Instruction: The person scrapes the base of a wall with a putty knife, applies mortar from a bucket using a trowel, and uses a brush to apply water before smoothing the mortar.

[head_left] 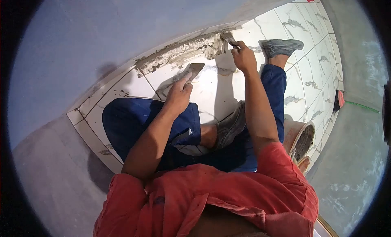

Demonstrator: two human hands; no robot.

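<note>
My left hand (179, 94) is closed on the handle of a putty knife (196, 69), its flat blade pointing up and right above the tiles. My right hand (244, 57) grips a second putty knife (227, 37), whose blade is at the right end of a smeared band of mortar (175, 55). This grey, streaky mortar lies along the foot of the wall on white marbled tiles (150, 83). Fingers cover most of both handles.
A mortar-crusted bucket (290, 135) lies tilted beside my right leg. The blue-grey wall (102, 29) rises just beyond the mortar. My shoes (281, 47) rest on the tiled floor. By the right wall sits a red-and-black object (339, 99) near a green strip (362, 106).
</note>
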